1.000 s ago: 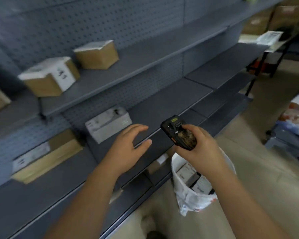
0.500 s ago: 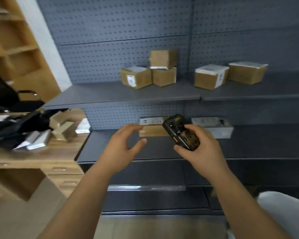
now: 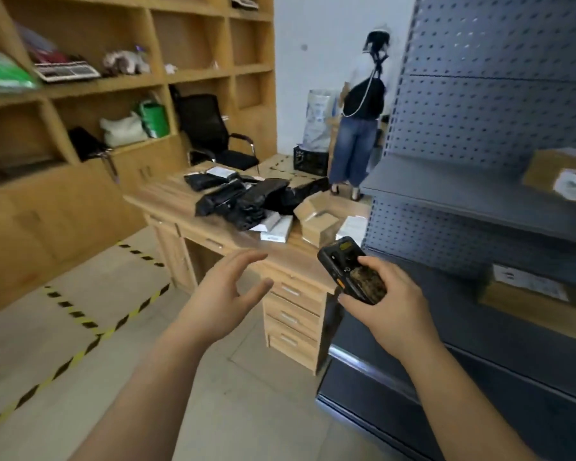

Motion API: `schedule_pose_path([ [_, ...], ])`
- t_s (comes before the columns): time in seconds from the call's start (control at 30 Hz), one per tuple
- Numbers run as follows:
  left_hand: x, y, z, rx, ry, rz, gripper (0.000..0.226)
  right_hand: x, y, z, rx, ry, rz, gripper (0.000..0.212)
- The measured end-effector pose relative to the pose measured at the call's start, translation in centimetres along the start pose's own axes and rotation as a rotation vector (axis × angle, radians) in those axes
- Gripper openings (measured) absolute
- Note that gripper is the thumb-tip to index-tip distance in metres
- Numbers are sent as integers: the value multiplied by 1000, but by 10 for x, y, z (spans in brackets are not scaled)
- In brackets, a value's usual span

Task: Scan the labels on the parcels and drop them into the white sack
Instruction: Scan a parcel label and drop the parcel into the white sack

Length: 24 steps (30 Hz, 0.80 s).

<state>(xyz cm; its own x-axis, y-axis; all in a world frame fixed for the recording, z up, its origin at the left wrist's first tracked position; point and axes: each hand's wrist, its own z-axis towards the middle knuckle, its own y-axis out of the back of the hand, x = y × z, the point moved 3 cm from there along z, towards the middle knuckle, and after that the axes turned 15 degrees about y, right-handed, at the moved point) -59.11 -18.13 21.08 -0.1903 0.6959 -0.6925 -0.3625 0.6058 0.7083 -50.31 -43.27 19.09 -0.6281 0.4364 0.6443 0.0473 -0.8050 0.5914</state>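
My right hand (image 3: 388,304) grips a black handheld scanner (image 3: 351,269), its head tilted up and to the left. My left hand (image 3: 225,291) hovers empty beside it with relaxed fingers, above the floor in front of a wooden desk (image 3: 193,207). On the desk lie black plastic parcels (image 3: 246,197), small white boxes (image 3: 275,227) and an opened cardboard box (image 3: 316,217). Two brown cardboard parcels with white labels sit on the grey shelving at right, one on the upper shelf (image 3: 561,176), one lower (image 3: 526,294). The white sack is out of view.
Grey pegboard shelving (image 3: 479,201) fills the right side. Wooden wall shelves (image 3: 113,84) with bags stand at left, a black office chair (image 3: 213,134) behind the desk. A person (image 3: 359,114) stands at the back beside a white sack-like bag (image 3: 318,121). Yellow-black tape marks the floor (image 3: 80,324).
My view has swung left, from the shelves and the white sack to the desk and room. Both hands keep their pose, the scanner still in my right hand.
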Motion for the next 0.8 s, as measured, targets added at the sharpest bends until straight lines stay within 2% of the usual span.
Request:
schedule_pose_path([
  [0.37,154,81,84,-180,340,25,41,27,-204,148,178,191,112,62],
  [0.6,183,128,203,-244,398,69,41,24,-275,271,167,246,185,64],
  [0.8,203,120,290,-217,368,46,39,4,-308,341,140,228,151,60],
])
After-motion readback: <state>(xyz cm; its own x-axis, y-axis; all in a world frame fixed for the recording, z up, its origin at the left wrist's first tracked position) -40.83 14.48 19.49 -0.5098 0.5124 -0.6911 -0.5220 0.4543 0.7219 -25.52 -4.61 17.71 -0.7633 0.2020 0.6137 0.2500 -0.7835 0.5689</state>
